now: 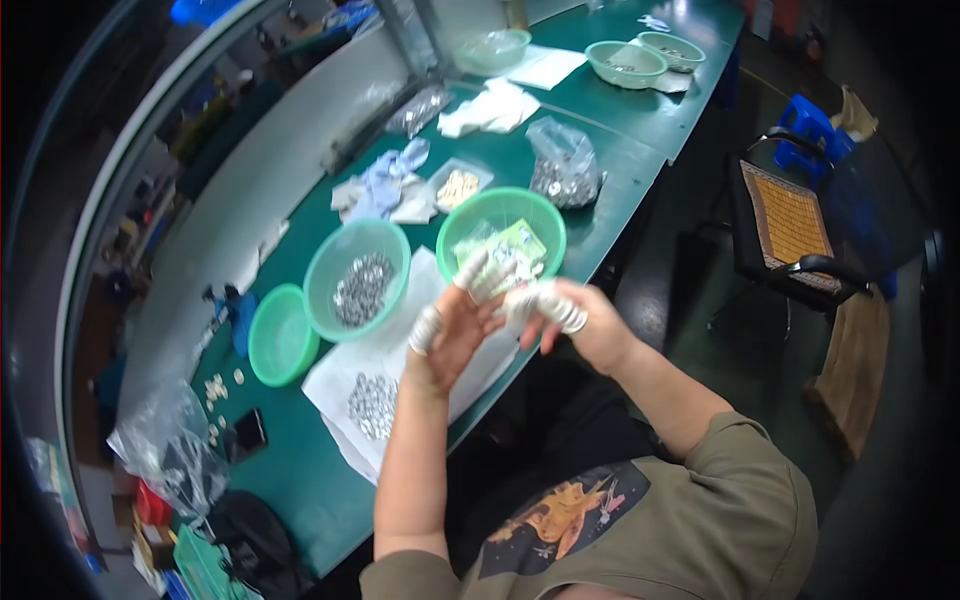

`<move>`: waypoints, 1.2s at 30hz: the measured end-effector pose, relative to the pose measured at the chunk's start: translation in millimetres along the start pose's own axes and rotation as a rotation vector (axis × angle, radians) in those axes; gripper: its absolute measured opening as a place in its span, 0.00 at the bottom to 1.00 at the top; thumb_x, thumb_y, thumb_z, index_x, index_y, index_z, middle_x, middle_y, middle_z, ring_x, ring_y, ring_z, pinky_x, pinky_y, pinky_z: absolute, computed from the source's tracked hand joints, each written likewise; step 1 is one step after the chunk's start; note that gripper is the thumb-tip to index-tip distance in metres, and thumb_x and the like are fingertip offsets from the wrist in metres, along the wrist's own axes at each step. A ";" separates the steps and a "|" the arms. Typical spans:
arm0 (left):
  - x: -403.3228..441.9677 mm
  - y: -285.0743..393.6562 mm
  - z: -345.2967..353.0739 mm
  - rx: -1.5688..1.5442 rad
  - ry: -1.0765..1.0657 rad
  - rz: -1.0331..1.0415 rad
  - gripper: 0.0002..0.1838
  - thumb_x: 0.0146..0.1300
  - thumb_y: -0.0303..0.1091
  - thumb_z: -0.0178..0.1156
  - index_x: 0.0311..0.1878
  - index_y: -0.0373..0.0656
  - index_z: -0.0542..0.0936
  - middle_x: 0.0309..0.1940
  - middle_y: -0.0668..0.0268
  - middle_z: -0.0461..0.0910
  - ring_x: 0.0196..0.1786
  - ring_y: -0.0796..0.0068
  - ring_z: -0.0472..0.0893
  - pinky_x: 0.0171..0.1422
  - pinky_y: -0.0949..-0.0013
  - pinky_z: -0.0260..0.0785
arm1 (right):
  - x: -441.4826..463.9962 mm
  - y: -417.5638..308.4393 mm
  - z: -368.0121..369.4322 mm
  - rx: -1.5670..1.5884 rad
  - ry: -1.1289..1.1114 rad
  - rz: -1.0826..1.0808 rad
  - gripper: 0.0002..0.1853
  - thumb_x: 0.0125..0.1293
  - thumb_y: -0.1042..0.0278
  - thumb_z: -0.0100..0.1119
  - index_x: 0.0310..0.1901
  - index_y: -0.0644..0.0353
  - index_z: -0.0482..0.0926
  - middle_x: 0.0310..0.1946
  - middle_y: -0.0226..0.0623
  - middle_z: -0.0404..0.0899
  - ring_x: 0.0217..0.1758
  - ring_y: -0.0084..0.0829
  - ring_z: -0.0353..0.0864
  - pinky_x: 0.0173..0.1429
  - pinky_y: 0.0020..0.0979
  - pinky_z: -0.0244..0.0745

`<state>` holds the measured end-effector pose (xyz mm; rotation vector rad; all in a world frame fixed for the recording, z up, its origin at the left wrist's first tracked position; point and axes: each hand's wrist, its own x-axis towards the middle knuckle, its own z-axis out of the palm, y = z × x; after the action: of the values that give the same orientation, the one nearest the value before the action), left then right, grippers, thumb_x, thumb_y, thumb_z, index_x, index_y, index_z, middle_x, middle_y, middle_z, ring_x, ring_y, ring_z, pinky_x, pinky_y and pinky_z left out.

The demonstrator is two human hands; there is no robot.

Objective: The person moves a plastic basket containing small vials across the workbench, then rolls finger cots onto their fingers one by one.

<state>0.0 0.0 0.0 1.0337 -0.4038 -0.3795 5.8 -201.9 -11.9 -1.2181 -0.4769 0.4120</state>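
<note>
My left hand is raised over the white paper, palm up, its fingers apart and their tips covered in white. Close beside it, my right hand has its fingers bent together, also with white coverings; whether they hold anything is too blurred to tell. Just beyond both hands stands a green basin with a yellow-green packet and shiny pieces inside. Left of it, a pale green basin holds many small metal pieces. More metal pieces lie on the paper.
An empty green basin, a phone-like dark object and a plastic bag are at left. Beyond the basins are a bag of metal parts, cloths and more bowls. A chair stands right.
</note>
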 end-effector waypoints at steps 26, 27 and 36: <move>-15.7 -3.6 -13.3 -0.283 -0.376 -0.160 0.68 0.34 0.40 0.76 0.73 0.43 0.38 0.45 0.44 0.78 0.46 0.57 0.82 0.52 0.62 0.75 | 44.6 -5.8 35.5 -0.075 -0.319 0.196 0.23 0.66 0.60 0.57 0.57 0.69 0.71 0.32 0.37 0.80 0.27 0.21 0.78 0.30 0.21 0.73; -15.6 -2.8 -12.9 -0.248 -0.355 -0.191 0.70 0.32 0.45 0.78 0.73 0.41 0.39 0.45 0.44 0.78 0.49 0.53 0.80 0.54 0.58 0.75 | 44.0 -6.6 35.6 -0.103 -0.350 0.235 0.24 0.67 0.56 0.55 0.55 0.70 0.72 0.31 0.37 0.79 0.27 0.22 0.78 0.29 0.21 0.73; -12.1 13.2 -33.8 -0.459 -0.109 0.358 0.42 0.61 0.65 0.46 0.72 0.47 0.53 0.57 0.42 0.71 0.58 0.47 0.74 0.63 0.53 0.66 | 22.3 9.8 3.0 0.021 -0.084 0.055 0.44 0.65 0.32 0.38 0.67 0.66 0.57 0.60 0.51 0.68 0.56 0.40 0.74 0.55 0.37 0.72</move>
<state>7.7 37.1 -5.4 0.4809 -0.5584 -0.1919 22.3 -184.5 -17.7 -1.1987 -0.5110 0.5153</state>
